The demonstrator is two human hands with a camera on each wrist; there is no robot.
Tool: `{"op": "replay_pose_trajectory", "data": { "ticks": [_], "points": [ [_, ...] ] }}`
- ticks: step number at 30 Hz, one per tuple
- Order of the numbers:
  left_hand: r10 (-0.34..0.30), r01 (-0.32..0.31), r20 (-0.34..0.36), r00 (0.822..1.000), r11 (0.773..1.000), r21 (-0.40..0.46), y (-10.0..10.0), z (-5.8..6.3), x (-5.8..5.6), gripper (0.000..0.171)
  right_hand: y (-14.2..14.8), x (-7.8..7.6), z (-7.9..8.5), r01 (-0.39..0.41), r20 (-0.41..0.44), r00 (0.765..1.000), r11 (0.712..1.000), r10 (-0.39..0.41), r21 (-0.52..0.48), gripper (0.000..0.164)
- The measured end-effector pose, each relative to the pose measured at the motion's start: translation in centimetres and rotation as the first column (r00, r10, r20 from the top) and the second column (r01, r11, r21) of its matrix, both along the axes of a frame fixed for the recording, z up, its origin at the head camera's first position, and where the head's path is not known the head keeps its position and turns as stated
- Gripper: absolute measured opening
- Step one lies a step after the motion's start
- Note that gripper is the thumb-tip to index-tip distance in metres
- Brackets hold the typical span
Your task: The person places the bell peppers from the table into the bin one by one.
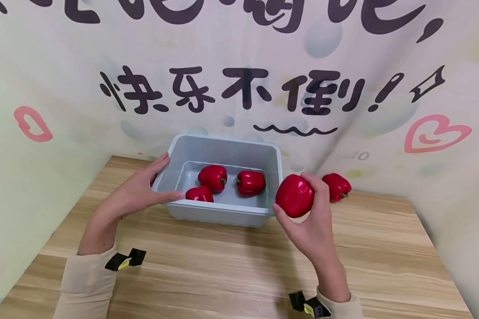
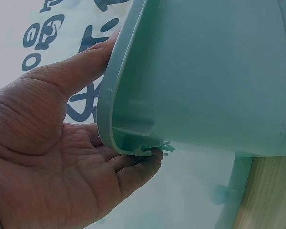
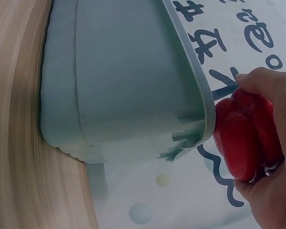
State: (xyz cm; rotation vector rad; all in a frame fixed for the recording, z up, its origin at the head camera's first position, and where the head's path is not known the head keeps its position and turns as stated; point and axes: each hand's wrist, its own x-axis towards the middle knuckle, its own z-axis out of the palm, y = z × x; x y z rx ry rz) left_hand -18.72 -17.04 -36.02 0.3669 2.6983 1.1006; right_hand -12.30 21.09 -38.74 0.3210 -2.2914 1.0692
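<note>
My right hand (image 1: pixel 318 223) holds a glossy red bell pepper (image 1: pixel 294 196) between thumb and fingers, beside the right front corner of a pale blue-grey plastic bin (image 1: pixel 219 215). In the right wrist view the lobed pepper (image 3: pixel 248 136) overlaps the bin's rim edge. At the bin's left front corner, my left hand (image 1: pixel 137 189) grips the rim, its thumb along the front edge and its fingers on the left side. Three red peppers lie inside: one at the back (image 1: pixel 212 177), one to the right (image 1: pixel 250 183), and one at the front left (image 1: pixel 199 194), partly hidden by the front rim.
Another red bell pepper (image 1: pixel 336 188) lies on the wood-grain table (image 1: pixel 207 261), behind my right hand. A printed cloth (image 1: pixel 231 48) with dark lettering hangs close behind the bin and continues along both sides of the table.
</note>
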Motion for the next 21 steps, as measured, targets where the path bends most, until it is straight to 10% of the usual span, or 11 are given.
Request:
{"op": "replay_pose_trajectory", "data": {
  "ticks": [21],
  "points": [
    [-0.004,0.004,-0.010,1.000,1.000,0.004,-0.09,-0.20,-0.05,0.113,-0.08,-0.18,-0.11,0.002,-0.030,1.000,0.999,-0.001,0.041,0.096]
  ]
}}
